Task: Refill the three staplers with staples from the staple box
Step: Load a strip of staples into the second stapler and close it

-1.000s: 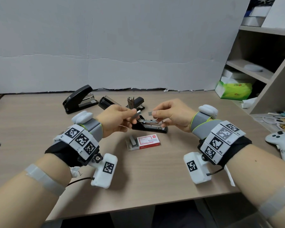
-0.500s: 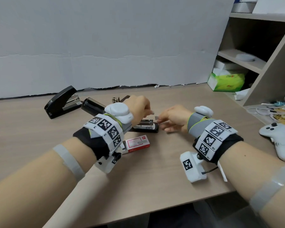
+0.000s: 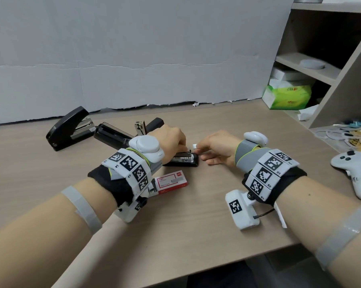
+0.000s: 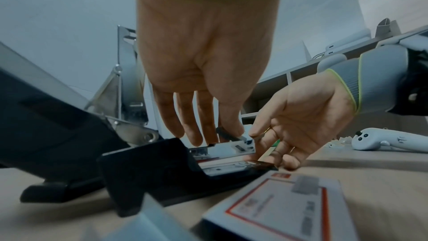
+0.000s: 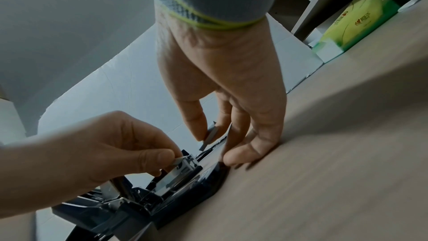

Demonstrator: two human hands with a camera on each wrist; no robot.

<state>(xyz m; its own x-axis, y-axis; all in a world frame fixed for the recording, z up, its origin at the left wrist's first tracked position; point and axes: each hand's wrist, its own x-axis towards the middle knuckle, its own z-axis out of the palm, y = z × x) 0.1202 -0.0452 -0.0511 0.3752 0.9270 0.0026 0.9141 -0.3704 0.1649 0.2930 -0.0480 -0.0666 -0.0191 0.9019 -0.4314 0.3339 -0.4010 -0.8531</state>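
An open black stapler (image 3: pixel 187 161) lies mid-desk with its metal magazine (image 4: pixel 222 148) exposed. My left hand (image 3: pixel 183 147) reaches over it and pinches a short staple strip (image 5: pixel 179 160) at the magazine's front end. My right hand (image 3: pixel 198 146) hovers just right of the stapler's nose, thumb and forefinger pinching a second staple strip (image 3: pixel 194 146); its other fingers rest on the desk. The red-and-white staple box (image 3: pixel 171 182) lies open just in front of the stapler, partly hidden by my left wrist. A closed black stapler (image 3: pixel 69 127) sits far left, with more black stapler parts (image 3: pixel 111 133) behind my left hand.
A white game controller (image 3: pixel 354 171) lies at the right desk edge, with loose cables (image 3: pixel 341 134) behind it. A shelf unit (image 3: pixel 331 80) with a green tissue pack (image 3: pixel 287 96) stands at the back right. A grey wall panel (image 3: pixel 133 59) backs the desk.
Both hands came down from holding strip pieces above the stapler. The left hand now reaches over the magazine with its piece, while the right sits low beside the stapler's nose.
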